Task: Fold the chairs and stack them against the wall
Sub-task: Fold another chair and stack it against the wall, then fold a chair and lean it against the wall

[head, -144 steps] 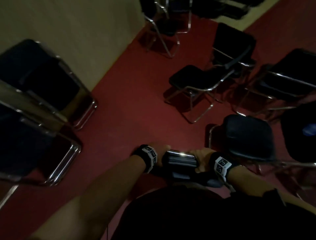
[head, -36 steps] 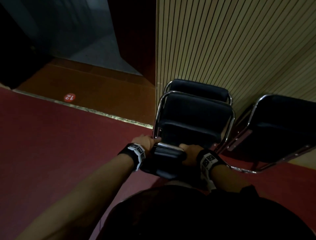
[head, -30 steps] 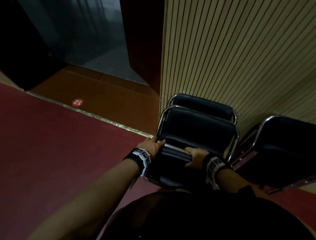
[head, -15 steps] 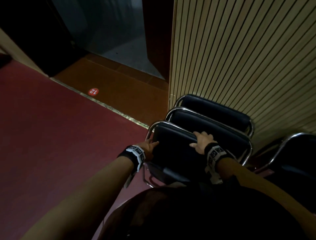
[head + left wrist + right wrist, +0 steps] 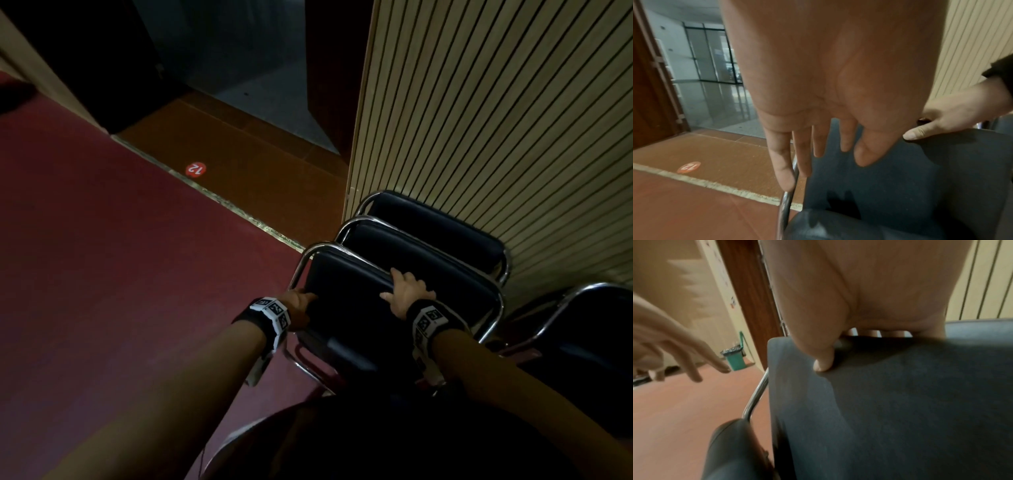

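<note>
A folded black chair point(image 5: 346, 308) with a chrome frame leans upright against two other folded chairs point(image 5: 421, 250) stacked at the slatted wall point(image 5: 496, 137). My right hand point(image 5: 407, 291) grips the top edge of its seat pad: in the right wrist view the fingers hook over the edge and the thumb point(image 5: 823, 365) presses the front of the pad point(image 5: 900, 402). My left hand point(image 5: 299, 305) is at the chair's left side. Its fingers point(image 5: 803, 154) are straight, lying along the chrome tube point(image 5: 786, 203) and the pad's edge without curling round either.
More black chairs point(image 5: 592, 342) lean at the wall to the right. An open doorway point(image 5: 239, 68) lies left of the wall's corner, with a red round "12" marker point(image 5: 195, 168) on the brown threshold. Red carpet point(image 5: 120, 274) spreads to the left. A green bin point(image 5: 735, 360) stands farther off.
I carried the folded chair from among the unfolded chairs to the wall and leaned it on the stack. My right hand moved up to the pad's top edge; my left hand's fingers straightened.
</note>
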The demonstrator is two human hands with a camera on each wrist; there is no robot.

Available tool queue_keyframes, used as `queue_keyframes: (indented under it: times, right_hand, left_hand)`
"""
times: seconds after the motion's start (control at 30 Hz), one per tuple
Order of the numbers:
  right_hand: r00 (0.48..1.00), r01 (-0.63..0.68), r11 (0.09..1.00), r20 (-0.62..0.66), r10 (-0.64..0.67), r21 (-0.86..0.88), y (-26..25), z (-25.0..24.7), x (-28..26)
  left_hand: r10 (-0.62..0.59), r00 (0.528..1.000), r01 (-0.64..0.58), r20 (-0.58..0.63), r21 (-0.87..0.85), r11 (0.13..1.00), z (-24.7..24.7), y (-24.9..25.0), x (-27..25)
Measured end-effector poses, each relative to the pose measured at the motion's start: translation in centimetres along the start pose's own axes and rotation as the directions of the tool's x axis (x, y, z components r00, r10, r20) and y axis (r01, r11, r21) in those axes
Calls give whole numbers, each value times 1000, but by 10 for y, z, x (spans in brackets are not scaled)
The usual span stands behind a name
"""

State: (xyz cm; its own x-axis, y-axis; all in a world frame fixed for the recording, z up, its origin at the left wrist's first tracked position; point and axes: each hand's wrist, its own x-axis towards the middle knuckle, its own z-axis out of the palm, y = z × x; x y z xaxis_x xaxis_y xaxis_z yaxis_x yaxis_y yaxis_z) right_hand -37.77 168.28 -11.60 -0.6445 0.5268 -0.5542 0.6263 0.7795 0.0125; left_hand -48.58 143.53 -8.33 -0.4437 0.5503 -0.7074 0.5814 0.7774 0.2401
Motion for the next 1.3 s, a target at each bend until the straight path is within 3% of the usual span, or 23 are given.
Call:
queue_keyframes:
  times: [0.17,0.27,0.4,0.6,0.8,0.9,1.0,1.1,1.3]
  right_hand:
    - [999,2,998,-48,-5,-56,-20,1,-20]
    - [986,-46,994,-166,30,-97,-40,3,-40]
    - [935,60,983,-336,-116,-172,-97,4,-75]
    - [913,336,920,-171,-370,-202,-230,16,-141]
    - [839,520,775,42,-543,-358,-367,54,-204]
    - [784,589,679,106,-612,-438,-435,74,-240]
    - [695,665,539,165,-699,-517,-509,101,-289]
    - [559,744,350,244,-793,-569,-587,131,-351]
    - [248,793,-64,418,-874,-606,-704,209,-470]
  left_hand:
    - [15,998,-15,-61,-6,1000,6,-21,-32]
    - [9,996,-10,-89,-12,1000,20,-42,-52]
    - [-48,994,46,-94,-24,999,42,-79,-81]
    - [-120,988,109,-103,-107,988,84,-152,-140]
    - [-270,956,230,-110,-287,930,139,-254,-230]
    - [-407,907,331,-113,-407,851,173,-306,-288]
    - [-566,822,463,-61,-508,727,218,-356,-358]
    - [-714,700,564,-17,-600,567,273,-396,-427]
    - [-867,484,608,120,-759,234,376,-424,-536]
